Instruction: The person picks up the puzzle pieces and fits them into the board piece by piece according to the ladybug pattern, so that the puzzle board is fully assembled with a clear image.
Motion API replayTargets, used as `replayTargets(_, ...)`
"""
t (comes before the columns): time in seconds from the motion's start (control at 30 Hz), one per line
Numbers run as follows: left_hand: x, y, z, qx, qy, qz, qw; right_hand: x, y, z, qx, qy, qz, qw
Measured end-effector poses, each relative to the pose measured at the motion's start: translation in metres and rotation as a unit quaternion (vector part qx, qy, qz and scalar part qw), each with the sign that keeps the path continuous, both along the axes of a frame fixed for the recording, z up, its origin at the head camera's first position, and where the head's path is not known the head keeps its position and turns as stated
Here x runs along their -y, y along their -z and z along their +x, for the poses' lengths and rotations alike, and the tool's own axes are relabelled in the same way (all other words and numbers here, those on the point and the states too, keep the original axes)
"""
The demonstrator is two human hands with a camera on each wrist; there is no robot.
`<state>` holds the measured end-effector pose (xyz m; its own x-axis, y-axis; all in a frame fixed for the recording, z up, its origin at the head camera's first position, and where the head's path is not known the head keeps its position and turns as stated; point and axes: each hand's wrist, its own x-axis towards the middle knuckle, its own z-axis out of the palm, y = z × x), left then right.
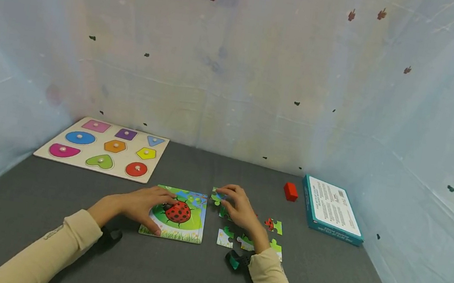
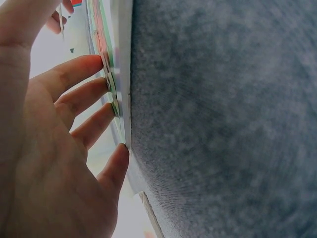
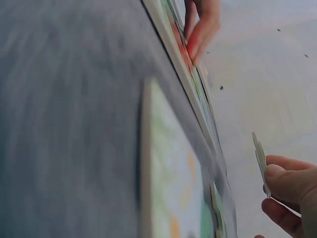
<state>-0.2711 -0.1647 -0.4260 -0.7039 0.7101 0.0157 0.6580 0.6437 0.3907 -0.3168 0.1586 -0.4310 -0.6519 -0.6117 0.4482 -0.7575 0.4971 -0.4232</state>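
Observation:
A ladybug jigsaw board lies flat on the grey table. My left hand rests on its left side, fingers spread; in the left wrist view the fingertips touch the pieces and the thumb meets the board's edge. Just right of the board, my right hand pinches a green and blue jigsaw piece between thumb and fingers. The right wrist view shows this piece edge-on, raised. Several loose pieces lie below and beside the right hand, among them a white and green one and a red and green one.
At the back left lies a wooden shape board with knobbed, coloured shapes. A small red block and a teal-edged box stand at the right. Behind the table hangs a pale patterned sheet.

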Motion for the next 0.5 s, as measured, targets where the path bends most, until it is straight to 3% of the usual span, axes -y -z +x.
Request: replayTargets(0.5,0.0,-0.001,0.001,0.013,-0.003,0.0,0.9999,0.038,0.003,0.007,0.01,-0.024,0.058,0.998)
